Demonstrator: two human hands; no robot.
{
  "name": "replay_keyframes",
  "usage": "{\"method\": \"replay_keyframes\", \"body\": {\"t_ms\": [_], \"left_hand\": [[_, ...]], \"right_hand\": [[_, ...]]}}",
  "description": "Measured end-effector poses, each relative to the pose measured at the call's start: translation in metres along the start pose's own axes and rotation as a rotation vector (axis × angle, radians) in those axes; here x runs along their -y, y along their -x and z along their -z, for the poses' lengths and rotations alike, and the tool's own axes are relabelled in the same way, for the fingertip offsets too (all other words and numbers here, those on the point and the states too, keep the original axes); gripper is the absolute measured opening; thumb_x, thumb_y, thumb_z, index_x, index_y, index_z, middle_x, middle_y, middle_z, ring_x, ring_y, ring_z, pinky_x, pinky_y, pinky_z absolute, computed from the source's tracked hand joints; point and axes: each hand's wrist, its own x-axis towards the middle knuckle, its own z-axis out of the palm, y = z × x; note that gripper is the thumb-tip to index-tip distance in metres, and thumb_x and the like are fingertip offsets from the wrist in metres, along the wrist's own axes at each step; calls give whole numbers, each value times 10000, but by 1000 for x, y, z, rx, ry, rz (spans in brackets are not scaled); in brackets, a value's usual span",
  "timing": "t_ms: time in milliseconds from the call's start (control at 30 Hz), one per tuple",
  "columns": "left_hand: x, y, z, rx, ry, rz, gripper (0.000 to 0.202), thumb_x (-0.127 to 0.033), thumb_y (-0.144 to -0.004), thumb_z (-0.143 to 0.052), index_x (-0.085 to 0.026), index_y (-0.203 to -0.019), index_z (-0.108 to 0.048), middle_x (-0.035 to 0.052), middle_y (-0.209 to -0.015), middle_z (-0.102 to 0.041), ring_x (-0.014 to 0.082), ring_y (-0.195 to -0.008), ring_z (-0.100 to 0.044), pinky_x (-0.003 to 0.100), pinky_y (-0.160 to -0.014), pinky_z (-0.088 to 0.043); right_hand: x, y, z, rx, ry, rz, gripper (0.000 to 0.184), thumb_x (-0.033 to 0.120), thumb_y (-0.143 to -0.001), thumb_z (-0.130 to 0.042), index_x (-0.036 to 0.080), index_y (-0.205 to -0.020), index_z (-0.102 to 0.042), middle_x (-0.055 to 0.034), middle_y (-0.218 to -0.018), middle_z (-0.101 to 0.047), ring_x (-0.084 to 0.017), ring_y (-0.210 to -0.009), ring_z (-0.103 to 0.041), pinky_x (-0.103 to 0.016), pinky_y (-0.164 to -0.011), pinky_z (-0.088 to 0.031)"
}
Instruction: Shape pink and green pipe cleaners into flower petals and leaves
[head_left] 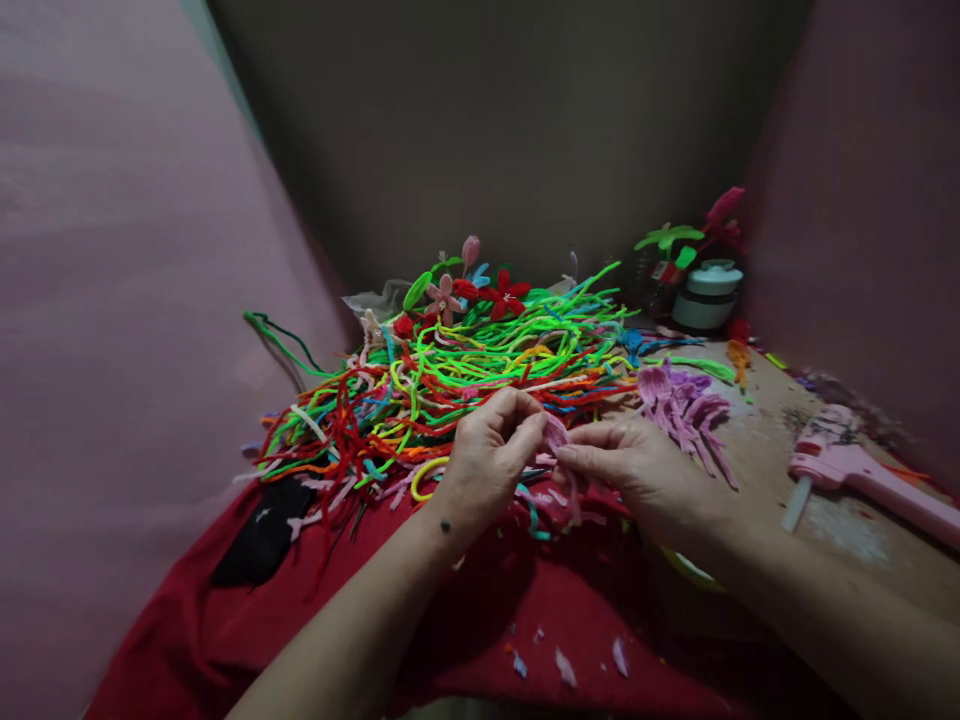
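Note:
Between my two hands is a pink pipe cleaner piece (556, 434), bent into a small petal-like shape with a tail hanging below. My left hand (496, 440) pinches its upper left side with thumb and forefinger. From the right, my right hand (626, 462) grips its lower edge with the fingertips. Right behind the hands spreads a large heap of pipe cleaners (480, 350) in green, red, orange and other colours. Several pink-purple petal pieces (682, 405) lie in a bunch just beyond my right hand.
A pink glue gun (870, 470) rests on the board at the right. Finished pipe cleaner flowers (504, 293) sit on the heap's back. A lidded jar (706, 297) stands at the back right. A black phone-like object (262, 532) lies on the red cloth (360, 610) at left.

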Motion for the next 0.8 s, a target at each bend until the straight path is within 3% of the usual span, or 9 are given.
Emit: {"method": "replay_keyframes", "body": {"t_ms": [167, 333, 467, 567, 667, 800], "left_hand": [[4, 0, 0, -22, -19, -45, 118, -247, -781, -532, -142, -726, -535, -29, -603, -507, 51, -517, -433, 165, -492, -356], [1, 2, -2, -36, 54, 16, 123, -256, -753, -572, -144, -713, -539, -34, -597, -527, 45, -493, -442, 167, -486, -357], [-6, 1, -1, 77, 217, 191, 189, -327, -731, -598, -146, -769, -558, -42, -572, -533, 32, -407, -385, 170, -405, -291], [-7, -1, 2, 156, 190, 256, 207, -334, -715, -604, -133, -701, -559, -36, -561, -523, 32, -418, -374, 172, -408, -276], [-8, -2, 5, 204, 74, 242, 174, -278, -715, -590, -128, -643, -538, -49, -523, -490, 29, -417, -359, 170, -426, -280], [-10, -4, 10, 262, -30, 178, 140, -234, -743, -542, -134, -645, -535, -67, -476, -450, 32, -406, -336, 172, -444, -289]], "right_hand": [[3, 0, -2, -6, 51, 30, 304, 366, -758, -584, 135, -564, -550, 21, -501, -497, -59, -445, -397, -206, -451, -296], [8, 2, -3, 82, 18, -94, 367, 449, -756, -561, 147, -552, -531, 29, -427, -490, -48, -321, -355, -195, -344, -236], [9, 5, -3, 91, 28, -61, 376, 456, -777, -529, 151, -556, -545, 22, -422, -504, -50, -312, -358, -196, -330, -228], [9, 5, -4, 56, 151, 4, 395, 436, -779, -529, 157, -500, -511, 31, -394, -462, -46, -330, -332, -201, -346, -208], [9, 5, -5, 9, 250, 82, 385, 406, -772, -540, 160, -480, -493, 34, -406, -455, -46, -366, -329, -200, -365, -203], [8, 4, -4, 80, 161, -13, 379, 396, -770, -542, 151, -482, -513, 23, -399, -473, -45, -345, -341, -200, -361, -215]]}}
